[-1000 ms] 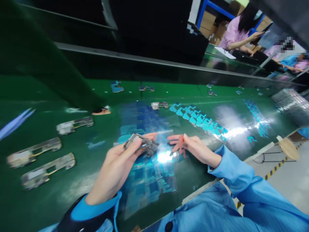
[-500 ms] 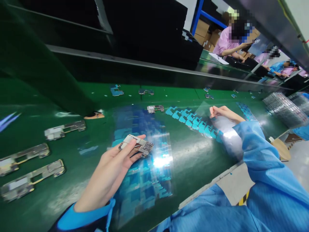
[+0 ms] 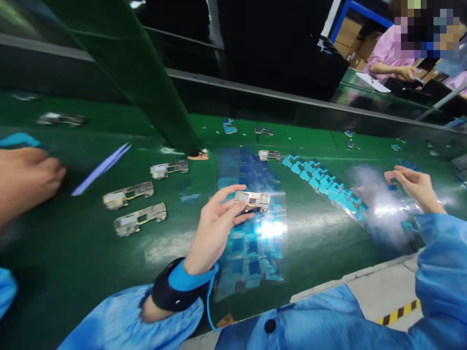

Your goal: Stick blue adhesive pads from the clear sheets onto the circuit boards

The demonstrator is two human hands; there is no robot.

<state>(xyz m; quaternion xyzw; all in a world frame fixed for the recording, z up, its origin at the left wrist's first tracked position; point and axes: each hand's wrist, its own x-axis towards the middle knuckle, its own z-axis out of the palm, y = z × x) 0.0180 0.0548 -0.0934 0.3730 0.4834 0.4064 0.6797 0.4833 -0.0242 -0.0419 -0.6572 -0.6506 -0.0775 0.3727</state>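
Observation:
My left hand (image 3: 219, 223) pinches a phone circuit board (image 3: 253, 201) between thumb and fingers, above a clear sheet with blue film pieces (image 3: 251, 262). The board has a pale metal shield on its left half. Out to the right, my right hand (image 3: 416, 184) is closed in a pinch, with a small dark blue film piece (image 3: 393, 187) at its fingertips. Between my hands lies a second sheet bearing rows of turquoise film cutouts (image 3: 324, 183). Beyond the left hand, another circuit board (image 3: 269, 155) rests at the first sheet's far edge.
Several circuit boards (image 3: 140, 218) lie on the green table (image 3: 175, 282) to the left, near blue-purple tweezers (image 3: 101, 169). A co-worker's hand (image 3: 31, 180) is at the far left. A green post (image 3: 146, 82) rises from the table. Another person in pink (image 3: 386, 53) sits across.
The view has swung left, bringing a co-worker's hand into sight. My right hand has moved right, away from the turquoise cutouts. The board in my left hand has turned more level.

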